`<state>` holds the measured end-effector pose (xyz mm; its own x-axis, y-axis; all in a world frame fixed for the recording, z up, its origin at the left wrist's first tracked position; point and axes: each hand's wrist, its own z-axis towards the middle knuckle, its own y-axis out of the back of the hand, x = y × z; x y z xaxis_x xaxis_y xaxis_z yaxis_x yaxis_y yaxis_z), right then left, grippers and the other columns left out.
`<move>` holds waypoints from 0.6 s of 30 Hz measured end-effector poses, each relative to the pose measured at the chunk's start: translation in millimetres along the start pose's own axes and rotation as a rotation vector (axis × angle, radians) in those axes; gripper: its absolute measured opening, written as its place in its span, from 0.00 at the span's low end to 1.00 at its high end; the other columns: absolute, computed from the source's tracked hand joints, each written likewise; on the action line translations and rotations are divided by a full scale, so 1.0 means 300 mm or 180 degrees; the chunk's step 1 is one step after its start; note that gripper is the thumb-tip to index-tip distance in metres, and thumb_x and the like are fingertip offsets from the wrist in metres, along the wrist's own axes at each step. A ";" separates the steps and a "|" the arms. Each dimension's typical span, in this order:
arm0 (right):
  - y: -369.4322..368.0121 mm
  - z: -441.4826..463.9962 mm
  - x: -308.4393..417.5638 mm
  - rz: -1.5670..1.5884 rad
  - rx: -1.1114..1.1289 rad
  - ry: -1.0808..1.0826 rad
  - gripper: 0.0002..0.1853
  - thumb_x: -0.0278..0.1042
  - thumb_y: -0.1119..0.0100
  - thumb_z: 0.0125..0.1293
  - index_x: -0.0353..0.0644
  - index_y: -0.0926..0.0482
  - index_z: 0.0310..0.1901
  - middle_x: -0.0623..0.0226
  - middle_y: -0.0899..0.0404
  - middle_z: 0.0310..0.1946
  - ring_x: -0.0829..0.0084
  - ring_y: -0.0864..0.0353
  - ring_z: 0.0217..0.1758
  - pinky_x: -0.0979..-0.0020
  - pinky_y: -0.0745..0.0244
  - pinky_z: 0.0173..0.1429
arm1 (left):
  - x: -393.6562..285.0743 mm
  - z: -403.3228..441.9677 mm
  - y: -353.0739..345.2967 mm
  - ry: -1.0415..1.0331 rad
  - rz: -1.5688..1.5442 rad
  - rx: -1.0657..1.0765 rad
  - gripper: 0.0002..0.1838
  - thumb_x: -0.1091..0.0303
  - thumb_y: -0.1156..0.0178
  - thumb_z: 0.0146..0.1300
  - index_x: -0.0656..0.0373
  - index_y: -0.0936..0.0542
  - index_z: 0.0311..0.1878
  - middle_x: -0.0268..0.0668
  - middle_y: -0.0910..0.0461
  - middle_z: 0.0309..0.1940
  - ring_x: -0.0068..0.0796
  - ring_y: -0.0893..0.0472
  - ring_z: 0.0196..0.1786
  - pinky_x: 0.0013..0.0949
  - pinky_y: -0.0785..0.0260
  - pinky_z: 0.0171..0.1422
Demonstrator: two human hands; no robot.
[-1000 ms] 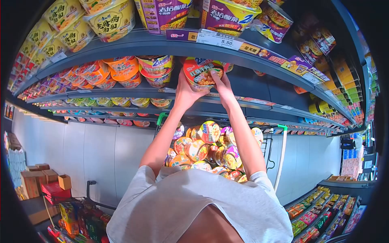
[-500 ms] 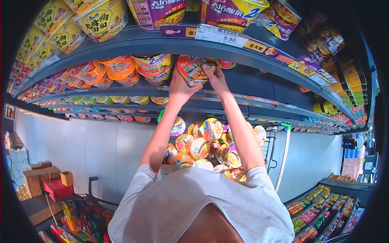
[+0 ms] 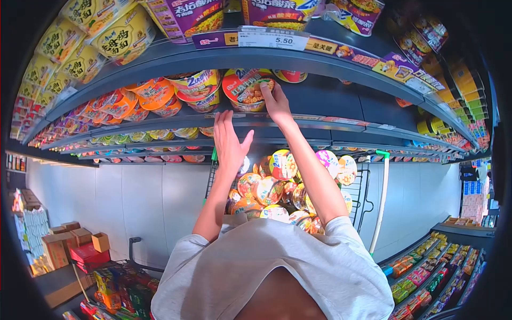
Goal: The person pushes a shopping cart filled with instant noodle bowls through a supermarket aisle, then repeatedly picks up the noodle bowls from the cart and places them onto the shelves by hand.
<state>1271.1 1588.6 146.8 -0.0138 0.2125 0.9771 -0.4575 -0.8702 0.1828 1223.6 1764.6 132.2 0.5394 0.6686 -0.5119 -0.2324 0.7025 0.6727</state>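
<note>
A red and green instant noodle bowl (image 3: 246, 92) sits on the middle shelf, its lid tipped toward me. My right hand (image 3: 276, 101) grips its right side, the thumb over the printed front. Below and left of the bowl, at the shelf's front edge, my left hand (image 3: 230, 140) is open, with fingers stretched up and thumb apart. It holds nothing. Directly left of the bowl stands a stack of similar noodle bowls (image 3: 198, 88). Another red bowl (image 3: 290, 76) shows behind it to the right.
Below my arms a wire cart (image 3: 365, 184) holds many loose noodle bowls. Purple noodle tubs (image 3: 274, 15) line the upper shelf above a price tag (image 3: 273, 40). Orange bowls (image 3: 156, 95) fill the shelf to the left. Cardboard boxes (image 3: 58, 249) and a snack rack (image 3: 426, 274) stand behind me.
My left hand has let go of the noodle bowl and dropped down to the left, opening. The bowl has gone from both hands' hold to resting on the shelf. The view has shifted slightly.
</note>
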 end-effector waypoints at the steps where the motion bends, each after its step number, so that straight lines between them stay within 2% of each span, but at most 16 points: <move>1: -0.001 -0.009 -0.008 -0.0026 -0.0035 0.0121 0.31 0.56 0.48 0.72 0.36 0.30 0.63 0.50 0.17 0.47 0.57 0.17 0.54 0.64 0.28 0.60 | -0.007 -0.033 0.001 0.0091 -0.0173 0.0077 0.41 0.62 0.27 0.54 0.67 0.37 0.67 0.57 0.34 0.64 0.59 0.34 0.68 0.52 0.43 0.74; 3: -0.001 -0.033 -0.029 -0.0092 -0.0106 0.0344 0.30 0.55 0.51 0.74 0.35 0.29 0.62 0.49 0.17 0.46 0.55 0.17 0.53 0.63 0.27 0.60 | -0.012 -0.118 -0.009 0.0291 -0.0521 0.0250 0.40 0.62 0.28 0.55 0.66 0.36 0.68 0.55 0.35 0.66 0.58 0.35 0.69 0.52 0.43 0.74; 4: 0.019 -0.078 0.034 0.0052 0.0012 0.0172 0.26 0.50 0.50 0.74 0.35 0.28 0.62 0.47 0.19 0.51 0.52 0.19 0.56 0.61 0.29 0.62 | 0.000 -0.172 -0.024 0.0236 -0.0484 0.0305 0.39 0.64 0.27 0.55 0.65 0.35 0.67 0.54 0.32 0.64 0.56 0.32 0.67 0.48 0.39 0.72; 7: 0.056 -0.199 0.017 -0.0680 -0.0445 0.0904 0.25 0.45 0.48 0.74 0.32 0.28 0.62 0.50 0.25 0.60 0.56 0.25 0.64 0.64 0.34 0.69 | 0.049 -0.340 -0.039 0.0672 -0.0916 0.1572 0.40 0.60 0.30 0.57 0.64 0.36 0.68 0.53 0.31 0.64 0.55 0.32 0.68 0.46 0.37 0.70; 8: 0.078 -0.276 0.041 -0.0915 -0.0593 0.1173 0.21 0.40 0.44 0.71 0.33 0.26 0.58 0.48 0.27 0.61 0.53 0.25 0.63 0.61 0.32 0.67 | 0.077 -0.387 -0.032 0.0679 -0.0819 0.2324 0.40 0.57 0.30 0.57 0.64 0.36 0.68 0.53 0.30 0.64 0.53 0.31 0.68 0.45 0.36 0.70; 9: 0.105 -0.350 0.041 -0.1067 -0.0602 0.1339 0.17 0.38 0.44 0.70 0.35 0.25 0.54 0.50 0.26 0.58 0.56 0.23 0.60 0.61 0.29 0.63 | 0.110 -0.440 -0.021 0.0673 -0.0735 0.3119 0.41 0.54 0.30 0.57 0.63 0.35 0.69 0.53 0.30 0.64 0.52 0.30 0.67 0.44 0.35 0.69; 10: 0.128 -0.436 0.006 -0.0979 -0.0492 0.1211 0.16 0.37 0.44 0.70 0.36 0.25 0.53 0.51 0.25 0.55 0.57 0.22 0.58 0.62 0.28 0.60 | 0.142 -0.505 -0.013 0.0457 -0.0550 0.3606 0.41 0.51 0.31 0.56 0.62 0.34 0.68 0.53 0.29 0.64 0.50 0.29 0.67 0.46 0.34 0.68; 11: 0.153 -0.519 -0.041 -0.0882 -0.0390 0.1103 0.15 0.36 0.44 0.70 0.36 0.24 0.52 0.53 0.23 0.52 0.58 0.21 0.55 0.63 0.27 0.58 | 0.222 -0.618 -0.064 0.0701 -0.0769 0.3989 0.40 0.52 0.30 0.54 0.62 0.32 0.67 0.52 0.27 0.63 0.49 0.26 0.65 0.47 0.32 0.66; 13: 0.206 -0.719 -0.149 -0.0710 0.0150 0.0296 0.13 0.35 0.43 0.70 0.36 0.23 0.50 0.57 0.21 0.43 0.60 0.19 0.47 0.65 0.25 0.52 | 0.175 -0.655 0.006 0.0761 -0.0204 0.4271 0.39 0.52 0.29 0.54 0.62 0.31 0.65 0.53 0.26 0.61 0.50 0.24 0.63 0.49 0.30 0.63; 15: 0.271 -0.910 -0.257 -0.0879 0.0767 -0.0912 0.12 0.38 0.42 0.70 0.38 0.20 0.44 0.57 0.19 0.38 0.58 0.17 0.44 0.63 0.23 0.50 | 0.184 -0.718 0.021 0.0642 -0.0009 0.4283 0.38 0.53 0.29 0.54 0.63 0.30 0.64 0.54 0.25 0.60 0.51 0.23 0.61 0.49 0.29 0.62; 17: 0.325 -1.091 -0.365 -0.0895 0.0812 -0.0726 0.13 0.40 0.43 0.71 0.38 0.18 0.42 0.57 0.18 0.36 0.60 0.16 0.39 0.65 0.23 0.48 | 0.173 -0.734 0.031 0.0546 0.0051 0.4331 0.37 0.53 0.29 0.53 0.63 0.30 0.63 0.55 0.25 0.59 0.52 0.22 0.60 0.49 0.28 0.61; 18: 0.351 -1.169 -0.405 -0.0908 0.0783 -0.0855 0.13 0.41 0.43 0.71 0.38 0.18 0.42 0.57 0.17 0.36 0.61 0.16 0.39 0.65 0.23 0.47 | 0.148 -0.711 0.043 0.0517 0.0006 0.4392 0.37 0.53 0.30 0.54 0.63 0.30 0.62 0.55 0.25 0.59 0.52 0.22 0.60 0.49 0.28 0.61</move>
<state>912.6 1627.1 9.0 0.3278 0.3643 0.8717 -0.1846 -0.8802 0.4373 1071.9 1855.3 4.3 0.4186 0.7567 -0.5022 0.7968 -0.0407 0.6029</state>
